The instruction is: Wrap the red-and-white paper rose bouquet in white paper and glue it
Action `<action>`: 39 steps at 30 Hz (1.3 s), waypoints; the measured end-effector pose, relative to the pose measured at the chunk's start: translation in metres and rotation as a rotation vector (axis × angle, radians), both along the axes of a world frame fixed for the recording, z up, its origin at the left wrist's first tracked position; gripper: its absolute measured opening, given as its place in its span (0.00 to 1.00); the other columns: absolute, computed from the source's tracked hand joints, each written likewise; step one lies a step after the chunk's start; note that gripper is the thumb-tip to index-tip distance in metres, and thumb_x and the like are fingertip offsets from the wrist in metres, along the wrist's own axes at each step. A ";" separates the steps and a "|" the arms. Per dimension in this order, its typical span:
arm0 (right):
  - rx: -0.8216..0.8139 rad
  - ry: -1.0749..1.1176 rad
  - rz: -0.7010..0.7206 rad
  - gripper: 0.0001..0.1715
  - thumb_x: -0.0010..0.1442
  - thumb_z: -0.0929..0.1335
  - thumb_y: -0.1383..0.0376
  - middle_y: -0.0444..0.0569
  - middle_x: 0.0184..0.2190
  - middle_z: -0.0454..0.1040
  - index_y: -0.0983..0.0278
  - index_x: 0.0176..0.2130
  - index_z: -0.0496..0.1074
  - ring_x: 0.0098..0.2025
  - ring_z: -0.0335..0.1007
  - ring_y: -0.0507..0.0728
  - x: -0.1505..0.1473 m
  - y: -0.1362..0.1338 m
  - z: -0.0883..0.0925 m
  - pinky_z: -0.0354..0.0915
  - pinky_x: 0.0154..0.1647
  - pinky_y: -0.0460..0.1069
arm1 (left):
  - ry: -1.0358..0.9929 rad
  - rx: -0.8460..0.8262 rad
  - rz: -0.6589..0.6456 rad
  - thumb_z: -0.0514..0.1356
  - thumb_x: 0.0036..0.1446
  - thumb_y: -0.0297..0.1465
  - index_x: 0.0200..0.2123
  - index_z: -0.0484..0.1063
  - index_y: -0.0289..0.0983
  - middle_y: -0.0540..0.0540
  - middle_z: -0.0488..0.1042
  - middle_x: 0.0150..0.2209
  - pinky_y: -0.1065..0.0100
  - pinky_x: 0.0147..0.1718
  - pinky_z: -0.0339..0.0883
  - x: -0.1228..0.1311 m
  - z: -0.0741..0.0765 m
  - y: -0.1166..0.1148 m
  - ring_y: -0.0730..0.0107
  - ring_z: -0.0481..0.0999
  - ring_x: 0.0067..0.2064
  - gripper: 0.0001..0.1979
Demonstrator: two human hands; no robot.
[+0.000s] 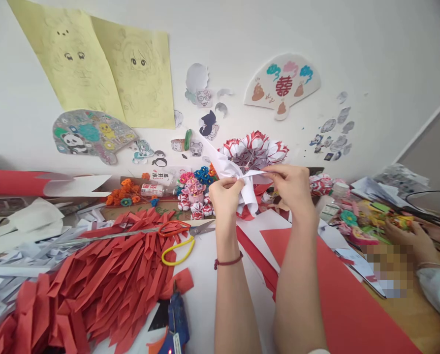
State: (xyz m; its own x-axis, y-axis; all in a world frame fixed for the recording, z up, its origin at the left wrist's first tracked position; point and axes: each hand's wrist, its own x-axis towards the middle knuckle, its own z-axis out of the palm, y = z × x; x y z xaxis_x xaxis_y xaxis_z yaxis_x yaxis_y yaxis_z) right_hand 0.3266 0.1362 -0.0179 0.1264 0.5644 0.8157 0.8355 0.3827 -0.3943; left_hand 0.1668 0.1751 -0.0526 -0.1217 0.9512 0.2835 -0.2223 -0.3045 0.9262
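Note:
Both my hands are raised over the middle of the table, pinching a piece of folded white paper point(248, 192) with several long points. My left hand point(225, 199) grips it near its centre, thumb on top. One pointed strip at the right is pinched between the fingertips of my right hand point(288, 189). Just behind the paper is a ring of red and white folded-paper flowers point(255, 147). Below and left of my left hand lie scissors point(179, 243) with red and yellow handles, beside a large pile of folded red paper strips point(109, 275).
A blue glue gun point(178, 319) lies at the front. Red paper sheets point(338, 295) lie under my right arm. White paper pieces point(24, 255) are heaped at left. Small colourful flowers point(196, 187) stand at the wall. Another person's hand point(414, 241) is at the right.

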 end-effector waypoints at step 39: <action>-0.254 0.469 0.412 0.13 0.53 0.76 0.57 0.50 0.33 0.82 0.60 0.38 0.81 0.23 0.70 0.52 0.014 -0.051 0.015 0.67 0.23 0.47 | -0.149 0.227 0.072 0.66 0.52 0.39 0.35 0.77 0.34 0.43 0.78 0.36 0.66 0.40 0.68 0.016 -0.043 0.028 0.66 0.76 0.38 0.14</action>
State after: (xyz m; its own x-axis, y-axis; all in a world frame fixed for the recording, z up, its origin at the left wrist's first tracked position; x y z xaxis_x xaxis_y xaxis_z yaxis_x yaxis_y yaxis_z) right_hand 0.3404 0.0850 -0.0024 0.1683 0.8093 0.5627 0.3598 0.4810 -0.7995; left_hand 0.1832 0.2029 -0.0958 -0.2433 0.8526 0.4625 -0.3213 -0.5208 0.7909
